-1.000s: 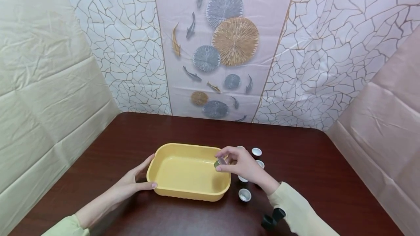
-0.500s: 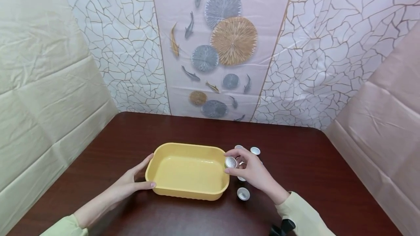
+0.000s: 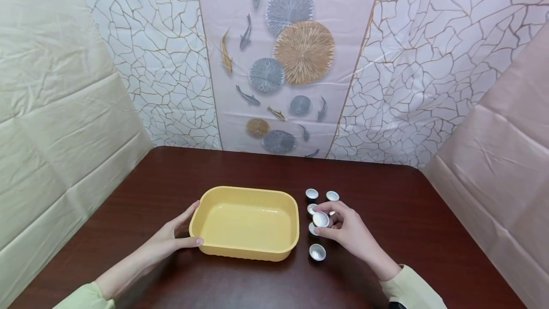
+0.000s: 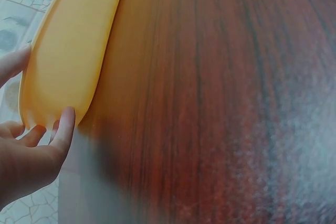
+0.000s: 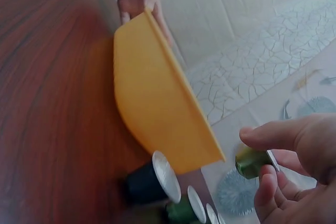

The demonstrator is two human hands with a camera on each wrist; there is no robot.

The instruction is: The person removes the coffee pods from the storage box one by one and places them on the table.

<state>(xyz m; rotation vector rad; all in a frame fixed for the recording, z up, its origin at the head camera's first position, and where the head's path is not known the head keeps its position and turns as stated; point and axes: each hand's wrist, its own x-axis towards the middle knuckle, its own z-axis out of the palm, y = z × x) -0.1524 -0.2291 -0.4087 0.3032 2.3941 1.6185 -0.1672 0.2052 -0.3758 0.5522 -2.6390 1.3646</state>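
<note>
A shallow yellow tray (image 3: 249, 252) with nothing in it sits on the dark wooden table (image 3: 429, 232). My left hand (image 3: 173, 237) holds its left end, thumb on the near rim and fingers along the outer wall; the left wrist view shows the thumb (image 4: 64, 129) against the tray (image 4: 68, 61). My right hand (image 3: 332, 225) pinches a small foil-topped capsule (image 3: 320, 219) just right of the tray, above a cluster of similar capsules (image 3: 317, 252). In the right wrist view the held capsule (image 5: 251, 162) is green, between thumb and fingers (image 5: 273, 192).
Several foil-topped capsules stand right of the tray, among them one at the back (image 3: 311, 194), another beside it (image 3: 332, 196) and a dark one (image 5: 152, 179) next to the tray wall (image 5: 157, 114). Patterned sheets wall in the table on three sides.
My right hand has carried the capsule from above the tray's right edge rightward and down to the capsule cluster. The left hand and the tray have stayed put.
</note>
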